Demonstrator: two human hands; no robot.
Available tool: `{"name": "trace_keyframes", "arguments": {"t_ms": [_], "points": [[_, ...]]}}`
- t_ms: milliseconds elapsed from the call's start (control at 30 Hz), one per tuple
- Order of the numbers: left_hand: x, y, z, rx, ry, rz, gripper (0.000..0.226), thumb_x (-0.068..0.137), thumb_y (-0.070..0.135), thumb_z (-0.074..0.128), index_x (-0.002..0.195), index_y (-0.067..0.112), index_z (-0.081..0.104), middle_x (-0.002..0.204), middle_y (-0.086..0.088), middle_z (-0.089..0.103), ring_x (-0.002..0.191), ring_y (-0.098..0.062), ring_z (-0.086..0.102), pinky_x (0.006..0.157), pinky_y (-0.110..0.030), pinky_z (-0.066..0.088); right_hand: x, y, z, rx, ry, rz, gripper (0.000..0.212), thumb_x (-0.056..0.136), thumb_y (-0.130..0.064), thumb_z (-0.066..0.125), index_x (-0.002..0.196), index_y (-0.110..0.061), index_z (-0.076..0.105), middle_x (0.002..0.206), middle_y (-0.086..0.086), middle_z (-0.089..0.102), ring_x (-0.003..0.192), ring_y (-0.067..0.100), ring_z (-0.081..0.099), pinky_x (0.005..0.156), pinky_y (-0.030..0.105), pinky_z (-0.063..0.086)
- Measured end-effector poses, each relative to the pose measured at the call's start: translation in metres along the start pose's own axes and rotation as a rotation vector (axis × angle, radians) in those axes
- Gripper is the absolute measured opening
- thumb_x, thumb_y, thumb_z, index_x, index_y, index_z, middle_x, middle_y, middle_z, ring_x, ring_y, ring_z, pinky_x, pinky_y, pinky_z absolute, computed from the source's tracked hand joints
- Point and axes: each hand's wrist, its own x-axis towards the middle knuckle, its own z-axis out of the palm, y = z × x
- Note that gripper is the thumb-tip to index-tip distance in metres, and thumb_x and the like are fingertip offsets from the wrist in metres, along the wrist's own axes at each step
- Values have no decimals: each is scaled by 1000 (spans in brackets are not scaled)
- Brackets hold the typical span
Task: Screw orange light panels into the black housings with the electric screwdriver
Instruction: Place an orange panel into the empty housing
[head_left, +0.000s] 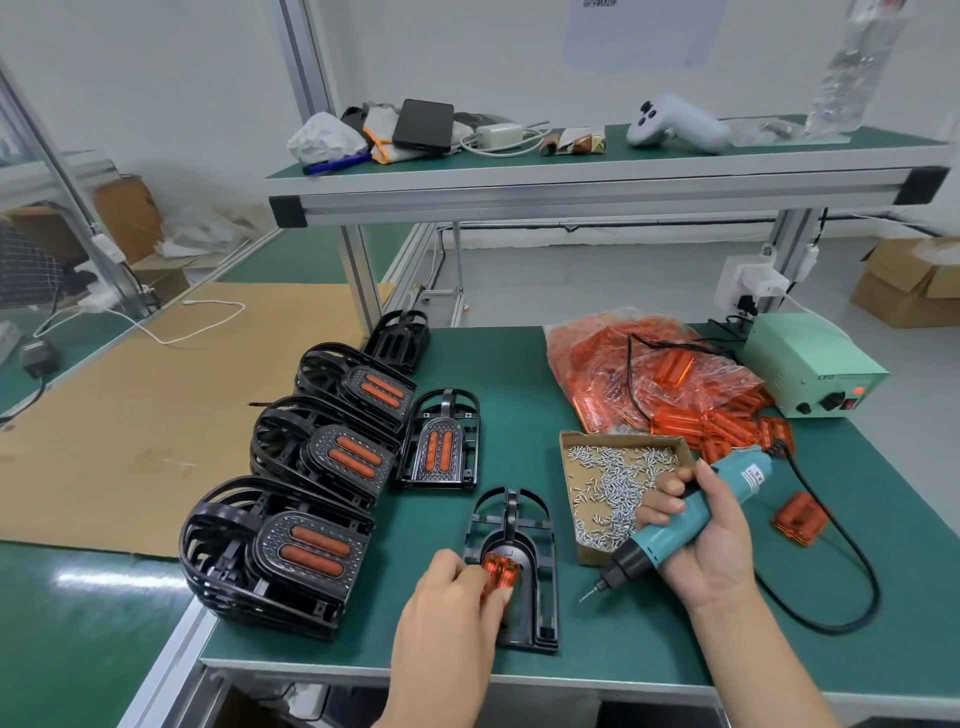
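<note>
Already several stacks done at left; left hand (448, 610) pinched orange panel (500, 576) into black housing (514, 566), right hand (698, 535) gripped screwdriver (691, 519); screws & bagged panels left.

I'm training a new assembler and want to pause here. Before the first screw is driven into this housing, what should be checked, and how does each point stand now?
1. Orange light panel in the black housing: the left hand holds it there; fully seated: cannot tell.
2. Housing flat on the table: ok.
3. Electric screwdriver gripped in the right hand: ok.
4. Screw on the bit: cannot tell.
5. Screws in the cardboard tray within reach: ok.
6. Bit on a screw hole: not ok, it hangs beside the housing.
</note>
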Motion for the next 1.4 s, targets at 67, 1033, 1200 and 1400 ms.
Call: {"name": "trace_keyframes", "arguments": {"t_ms": [67,1033,1200,1400], "points": [[1,4,2,-58,82,2,23,92,44,71,87,21,71,91,8,51,69,-17,58,65,-33,51,0,0,0,2,-2,2,19,93,-33,63,78,-21,61,73,-6,50,54,4,46,52,18,43],[-2,-24,16,-113,43,304,21,77,19,86,89,30,72,121,20,65,118,-6,54,106,-45,43,1,0,-1,13,1,17,19,94,-33,62,79,-21,60,73,-7,50,54,4,46,52,18,44],[2,-26,8,-173,9,316,11,84,22,77,88,29,70,127,23,63,126,-5,49,106,-33,37,0,0,1,12,-5,10,20,94,-33,61,78,-21,61,73,-7,50,54,4,46,51,18,44],[-3,-28,7,-153,-94,341,8,91,28,67,97,27,71,133,27,57,137,4,35,114,-18,23,0,0,1,11,8,12,20,94,-33,62,78,-21,61,74,-7,49,54,4,45,51,18,44]]}}
